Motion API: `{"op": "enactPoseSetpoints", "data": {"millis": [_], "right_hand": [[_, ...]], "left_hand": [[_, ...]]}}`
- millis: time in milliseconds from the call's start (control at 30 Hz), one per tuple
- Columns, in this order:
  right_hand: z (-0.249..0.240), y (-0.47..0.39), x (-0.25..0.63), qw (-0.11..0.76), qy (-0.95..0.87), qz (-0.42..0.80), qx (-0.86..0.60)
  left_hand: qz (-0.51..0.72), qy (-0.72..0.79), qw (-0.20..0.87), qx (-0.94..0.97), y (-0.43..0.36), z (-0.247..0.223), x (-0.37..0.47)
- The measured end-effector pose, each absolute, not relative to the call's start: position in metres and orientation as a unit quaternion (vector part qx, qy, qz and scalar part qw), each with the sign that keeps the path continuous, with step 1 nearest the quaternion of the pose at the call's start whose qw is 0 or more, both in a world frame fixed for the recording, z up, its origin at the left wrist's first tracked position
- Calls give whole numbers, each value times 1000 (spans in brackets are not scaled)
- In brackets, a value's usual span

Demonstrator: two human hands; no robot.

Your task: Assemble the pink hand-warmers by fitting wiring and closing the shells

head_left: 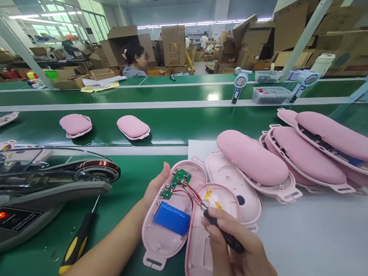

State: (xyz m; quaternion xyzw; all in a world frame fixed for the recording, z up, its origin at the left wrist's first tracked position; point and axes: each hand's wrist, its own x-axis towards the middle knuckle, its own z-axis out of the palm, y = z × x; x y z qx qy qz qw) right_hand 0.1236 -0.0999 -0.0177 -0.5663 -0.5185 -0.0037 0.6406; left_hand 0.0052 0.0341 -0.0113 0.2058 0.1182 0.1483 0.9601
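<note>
An open pink shell (161,240) holds a green circuit board (179,182) and a blue battery (172,218). My left hand (155,188) grips this shell by its upper left edge, thumb raised at the rim. Red and black wires (193,192) run from the board to a second pink shell (199,255), which lies beside it and has yellow tape (208,195) inside. Over the second shell, my right hand (240,255) is closed on a black-handled tool (226,235); its tip is near the wire ends, partly hidden by my fingers.
A grey machine (29,209) with a red light and a yellow-black screwdriver (77,243) are at left. Pink cases (251,157) pile up at right. Beyond runs a green belt (178,130) with pink pieces. A person (134,63) sits across the line.
</note>
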Motion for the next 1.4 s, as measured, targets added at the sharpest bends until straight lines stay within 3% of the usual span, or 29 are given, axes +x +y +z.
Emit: {"op": "enactPoseSetpoints", "data": {"millis": [633,833,1167,1400], "right_hand": [[-4,-92,123,540,-626,-53,-559],[-14,-89,123,513,-656,-129,-539],[-9,-95,104,528,-563,-107,-626],[-12,-93,104,565,-550,-83,-609]], "left_hand": [[132,139,956,222,33,-13,4],[114,125,963,211,32,-12,4],[125,105,958,236,36,-11,7],[135,112,958,226,35,-8,8]]}}
